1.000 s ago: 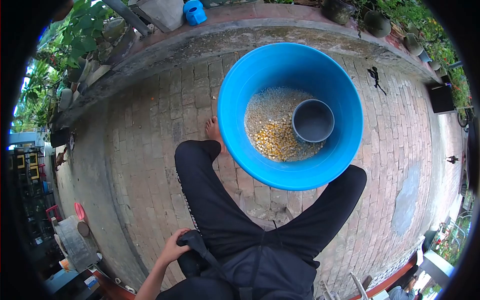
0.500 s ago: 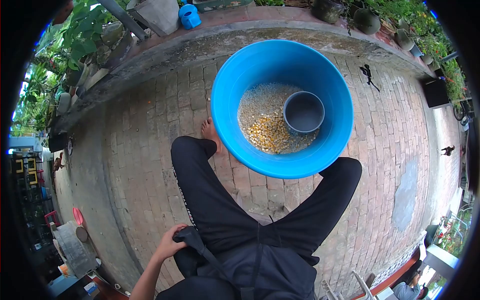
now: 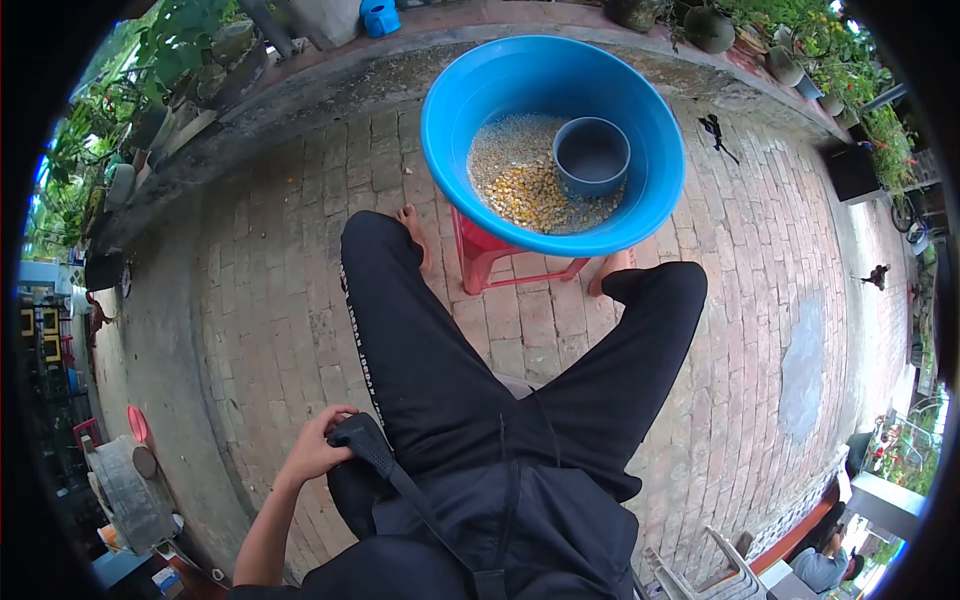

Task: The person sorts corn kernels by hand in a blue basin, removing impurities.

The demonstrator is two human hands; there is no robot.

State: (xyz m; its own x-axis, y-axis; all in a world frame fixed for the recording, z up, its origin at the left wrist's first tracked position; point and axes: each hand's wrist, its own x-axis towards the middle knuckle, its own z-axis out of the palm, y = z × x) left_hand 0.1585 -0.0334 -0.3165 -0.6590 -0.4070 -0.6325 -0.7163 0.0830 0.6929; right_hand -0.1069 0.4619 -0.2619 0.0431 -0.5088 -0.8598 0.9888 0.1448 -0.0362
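My left hand [image 3: 318,448] is beside my left thigh, its fingers curled against a black padded piece [image 3: 362,440] on the end of a strap. The part between thumb and palm is hidden. My right hand is out of sight. In front of my knees a wide blue basin [image 3: 545,243] rests on a red plastic stool [image 3: 478,262]. Pale grain [image 3: 500,140] covers the basin's bottom, with yellow corn kernels [image 3: 525,195] on the near side. A grey-blue bowl [image 3: 592,187] sits upright on the grain at the right.
Brick paving [image 3: 290,290] surrounds me. A low concrete ledge [image 3: 330,95] with plants and pots runs along the far side, holding a small blue watering can [image 3: 380,18]. A grey round container [image 3: 135,495] stands at lower left. Another person [image 3: 825,565] is at lower right.
The view has tilted, so the basin appears higher and the red stool beneath it now shows. My left hand stays on the black padded piece. The basin's contents look unchanged.
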